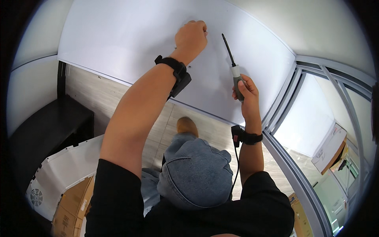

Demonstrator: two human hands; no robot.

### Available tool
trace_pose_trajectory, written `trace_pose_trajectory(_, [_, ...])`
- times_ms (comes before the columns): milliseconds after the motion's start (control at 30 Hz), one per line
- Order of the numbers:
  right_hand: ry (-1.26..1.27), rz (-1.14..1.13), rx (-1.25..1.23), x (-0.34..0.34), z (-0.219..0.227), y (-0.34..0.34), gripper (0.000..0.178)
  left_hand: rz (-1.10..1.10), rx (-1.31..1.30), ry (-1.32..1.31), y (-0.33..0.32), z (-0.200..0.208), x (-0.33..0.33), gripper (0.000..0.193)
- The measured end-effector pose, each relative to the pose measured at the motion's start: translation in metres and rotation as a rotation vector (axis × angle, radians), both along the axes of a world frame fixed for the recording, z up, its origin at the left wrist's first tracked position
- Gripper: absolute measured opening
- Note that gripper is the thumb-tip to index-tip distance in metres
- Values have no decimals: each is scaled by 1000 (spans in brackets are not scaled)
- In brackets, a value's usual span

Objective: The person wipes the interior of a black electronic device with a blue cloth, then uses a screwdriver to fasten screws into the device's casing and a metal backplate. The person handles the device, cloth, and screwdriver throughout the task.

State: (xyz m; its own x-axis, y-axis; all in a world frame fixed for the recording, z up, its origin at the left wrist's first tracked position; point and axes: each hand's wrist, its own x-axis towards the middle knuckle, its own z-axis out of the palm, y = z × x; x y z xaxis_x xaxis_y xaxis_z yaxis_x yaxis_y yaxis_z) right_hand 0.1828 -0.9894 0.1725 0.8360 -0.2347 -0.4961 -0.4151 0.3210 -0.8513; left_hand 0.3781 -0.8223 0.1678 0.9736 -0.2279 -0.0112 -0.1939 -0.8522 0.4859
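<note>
My right hand (248, 93) grips a screwdriver (236, 72) by its grey and white handle. The dark shaft slants up and to the left over the white tabletop, its tip free of anything. Farther off and to the left, my left hand (192, 38) is closed, fingers curled down close to the tabletop (130, 35). Whatever those fingers hold, if anything, is hidden. Between my left wrist and the screwdriver, a small dark screw-like piece (189, 67) shows on the white surface.
At the left stand a black bench (47, 122), a white casing with a round vent (36, 196) and a cardboard box (71, 205). A metal-framed partition (292, 170) runs along the right, with another box (327, 150) beyond it. A cable (237, 166) hangs from my right wristband.
</note>
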Motion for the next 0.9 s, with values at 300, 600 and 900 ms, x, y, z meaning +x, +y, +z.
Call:
trace_pose_trajectory(300, [-140, 176, -169, 21, 29, 13, 32, 221, -769, 315, 33, 65, -17, 13])
trace_pose_trajectory(600, [-260, 578, -261, 62, 81, 102, 29, 496, -1729, 568, 181, 104, -83, 16])
trace_pose_trajectory(900, [-353, 898, -207, 69, 108, 202, 28, 632, -1866, 209, 287, 132, -166, 17])
